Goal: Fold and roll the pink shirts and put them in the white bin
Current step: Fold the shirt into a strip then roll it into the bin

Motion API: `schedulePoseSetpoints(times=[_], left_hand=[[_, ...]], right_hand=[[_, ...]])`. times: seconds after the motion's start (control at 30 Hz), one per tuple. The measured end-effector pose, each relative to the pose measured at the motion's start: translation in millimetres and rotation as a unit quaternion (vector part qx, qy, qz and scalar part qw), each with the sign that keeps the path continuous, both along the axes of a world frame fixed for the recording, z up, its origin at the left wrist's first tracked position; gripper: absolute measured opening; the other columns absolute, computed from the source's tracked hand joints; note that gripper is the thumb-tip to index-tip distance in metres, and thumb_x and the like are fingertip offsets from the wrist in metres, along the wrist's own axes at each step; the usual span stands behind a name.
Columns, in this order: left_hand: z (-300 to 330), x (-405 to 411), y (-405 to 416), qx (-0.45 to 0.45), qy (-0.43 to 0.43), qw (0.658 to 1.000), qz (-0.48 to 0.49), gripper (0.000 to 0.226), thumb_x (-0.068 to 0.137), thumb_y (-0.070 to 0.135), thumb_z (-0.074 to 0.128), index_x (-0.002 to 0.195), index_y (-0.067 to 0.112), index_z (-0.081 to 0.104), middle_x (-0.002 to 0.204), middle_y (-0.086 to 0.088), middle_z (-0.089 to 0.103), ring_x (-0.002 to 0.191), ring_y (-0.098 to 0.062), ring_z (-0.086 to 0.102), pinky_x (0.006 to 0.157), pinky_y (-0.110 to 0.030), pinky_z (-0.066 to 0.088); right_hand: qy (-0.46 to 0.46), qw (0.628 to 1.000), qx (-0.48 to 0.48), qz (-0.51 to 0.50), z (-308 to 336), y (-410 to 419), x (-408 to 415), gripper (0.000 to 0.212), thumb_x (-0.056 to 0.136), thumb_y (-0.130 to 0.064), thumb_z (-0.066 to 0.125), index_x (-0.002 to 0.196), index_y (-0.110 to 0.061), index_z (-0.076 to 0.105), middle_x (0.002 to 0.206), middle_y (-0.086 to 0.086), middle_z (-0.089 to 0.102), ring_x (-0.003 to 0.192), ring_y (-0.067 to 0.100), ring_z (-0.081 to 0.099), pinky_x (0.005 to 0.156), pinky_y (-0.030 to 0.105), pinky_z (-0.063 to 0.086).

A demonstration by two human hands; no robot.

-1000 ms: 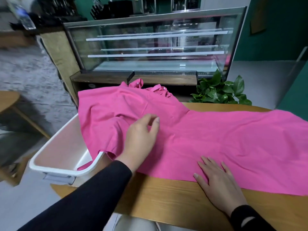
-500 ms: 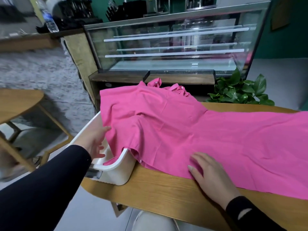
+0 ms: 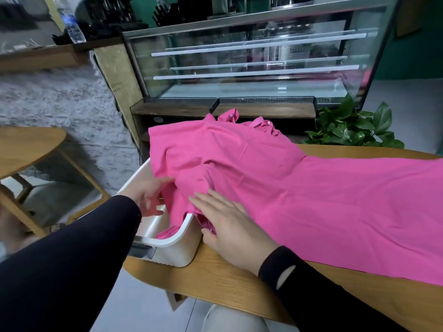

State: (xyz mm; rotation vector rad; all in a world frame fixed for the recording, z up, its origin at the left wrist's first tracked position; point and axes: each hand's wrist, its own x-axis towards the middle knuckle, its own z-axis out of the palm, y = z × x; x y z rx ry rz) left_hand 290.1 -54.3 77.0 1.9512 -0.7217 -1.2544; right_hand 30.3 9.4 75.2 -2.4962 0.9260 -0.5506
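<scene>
A pink shirt is spread flat across the wooden table, w/ its collar end toward the far-left corner and its body run out to the right edge of view. The shirt's left portion, incl. one sleeve, is draped over the white bin, which is set at the table's left end, partly over the edge. A bit of pink fabric is seen inside the bin under the near rim.

The left hand is held over the bin's opening, fingers spread and relaxed; its fingertips are touching the sleeve edge, nothing is gripped. The right hand is laid palm-down on the shirt just beside the bin's near-right corner, fingers straight and pressed on the fabric; the thumb is at the hem, approx. where the cloth is bunched. Both arms are covered by black sleeves.

Behind the table a glass display case is seen, a leafy green plant at right, and a second wooden table at left. A water bottle is stood on the back counter.
</scene>
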Motion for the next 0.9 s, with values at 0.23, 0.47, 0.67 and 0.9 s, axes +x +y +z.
schedulePoseSetpoints(times=[0.23,0.47,0.67,0.9], left_hand=[[47,-12,2,-0.199,-0.075,0.977,0.013,0.013,0.102,0.022,0.054,0.093,0.016,0.061,0.06,0.006,0.066,0.047,-0.007,0.06,0.049,-0.02,0.046],[117,-26,0,-0.293,0.018,0.954,-0.063,0.017,0.104,0.014,0.048,0.097,0.019,0.063,0.082,-0.004,0.071,0.066,-0.014,0.068,0.061,-0.025,0.056],[133,-53,-3,-0.301,0.051,0.944,-0.123,0.014,0.097,0.001,0.055,0.1,0.015,0.057,0.085,-0.005,0.069,0.073,-0.017,0.067,0.069,-0.03,0.058],[123,-90,-1,-0.299,0.036,0.945,-0.126,0.029,0.091,-0.007,0.058,0.117,0.007,0.061,0.112,-0.019,0.07,0.094,-0.031,0.068,0.092,-0.049,0.056]], right_hand=[[-0.072,0.995,0.049,-0.042,3,-2,8,0.054,0.103,-0.027,0.043,0.155,-0.029,0.032,0.158,-0.014,0.036,0.147,0.005,0.026,0.122,0.043,0.022],[-0.168,0.977,0.087,-0.095,20,-7,17,0.052,0.1,-0.04,0.054,0.149,-0.029,0.042,0.145,-0.013,0.05,0.136,0.005,0.042,0.117,0.038,0.033],[-0.264,0.942,0.199,-0.063,41,-12,18,0.073,0.093,-0.042,0.067,0.155,-0.033,0.029,0.158,-0.016,0.037,0.14,-0.004,0.036,0.119,0.03,0.032],[-0.306,0.917,0.244,-0.076,48,-10,16,0.125,0.077,-0.026,0.087,0.156,-0.048,-0.008,0.148,-0.022,0.04,0.126,-0.009,0.049,0.105,0.02,0.045]])
